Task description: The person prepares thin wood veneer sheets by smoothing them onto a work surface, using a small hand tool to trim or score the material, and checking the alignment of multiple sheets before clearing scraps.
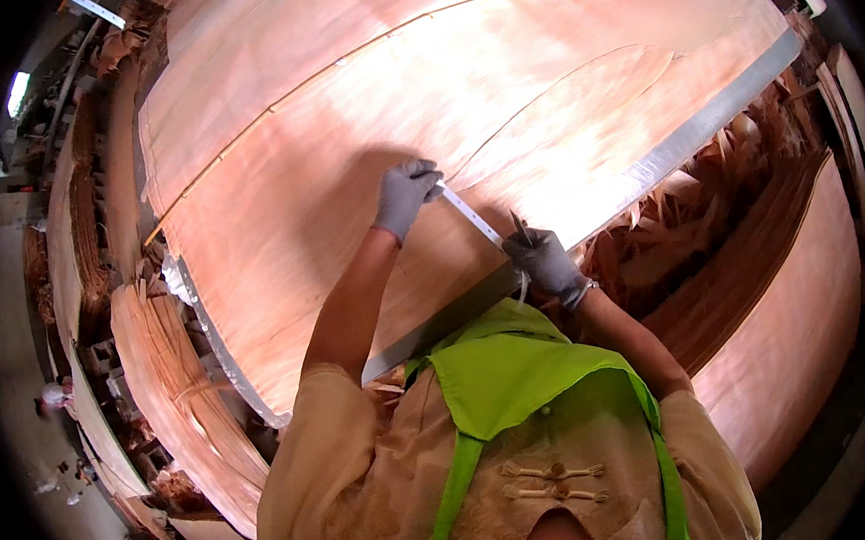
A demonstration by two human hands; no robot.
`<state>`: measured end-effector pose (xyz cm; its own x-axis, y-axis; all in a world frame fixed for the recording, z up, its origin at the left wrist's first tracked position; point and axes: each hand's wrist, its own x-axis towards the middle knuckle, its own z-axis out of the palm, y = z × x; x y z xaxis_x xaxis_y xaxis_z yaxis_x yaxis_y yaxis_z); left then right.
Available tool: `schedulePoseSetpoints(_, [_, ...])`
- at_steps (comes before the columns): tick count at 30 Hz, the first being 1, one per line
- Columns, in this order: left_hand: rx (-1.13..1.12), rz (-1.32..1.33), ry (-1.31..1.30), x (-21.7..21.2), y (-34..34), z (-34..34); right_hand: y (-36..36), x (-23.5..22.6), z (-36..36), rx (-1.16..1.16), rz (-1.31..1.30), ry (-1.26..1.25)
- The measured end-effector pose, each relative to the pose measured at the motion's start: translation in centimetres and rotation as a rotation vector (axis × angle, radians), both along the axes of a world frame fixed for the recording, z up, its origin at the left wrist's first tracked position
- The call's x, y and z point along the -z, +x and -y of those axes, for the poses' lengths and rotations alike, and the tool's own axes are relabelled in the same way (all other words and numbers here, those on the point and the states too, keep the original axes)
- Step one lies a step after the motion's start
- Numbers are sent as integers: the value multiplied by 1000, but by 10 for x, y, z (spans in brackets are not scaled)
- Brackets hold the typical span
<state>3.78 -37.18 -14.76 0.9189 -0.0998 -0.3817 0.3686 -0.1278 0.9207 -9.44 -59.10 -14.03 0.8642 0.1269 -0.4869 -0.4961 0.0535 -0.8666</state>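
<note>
A strip of white tape with a row of small dots [470, 213] is stretched between my two grey-gloved hands, low over a sheet of pale reddish wood veneer [280, 245]. The fingers of my left hand [408, 197] pinch its far end, beside a thin curved split in the veneer. My right hand [550, 263] is closed near the sheet's front edge. From its grip a dark pointed tool, knife-like, [521, 226] sticks up, and the tape runs into the same hand. A loose white tail hangs below it. The glove hides the tool's handle.
A long thin stick [271, 111] lies across the far part of the sheet. Grey metal edging [685, 145] borders the work surface. Stacked veneer [787, 315] stands at the right, with torn scraps beside it; more veneer bundles [185, 388] stand at the left.
</note>
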Motion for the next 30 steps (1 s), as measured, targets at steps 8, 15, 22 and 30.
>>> schedulePoseSetpoints(8, [155, 536, 647, 31, 33, 8, 27, 18, -14, 78, -154, -81])
schedulePoseSetpoints(15, [364, 1056, 928, 14, -6, 2, 25, 37, -6, 108, -155, -37])
schedulePoseSetpoints(22, [436, 986, 915, 38, -11, -4, 28, 34, -6, 84, -233, -87])
schedulePoseSetpoints(30, [491, 1132, 951, 41, -7, -5, 30, 34, -7, 111, -167, -52])
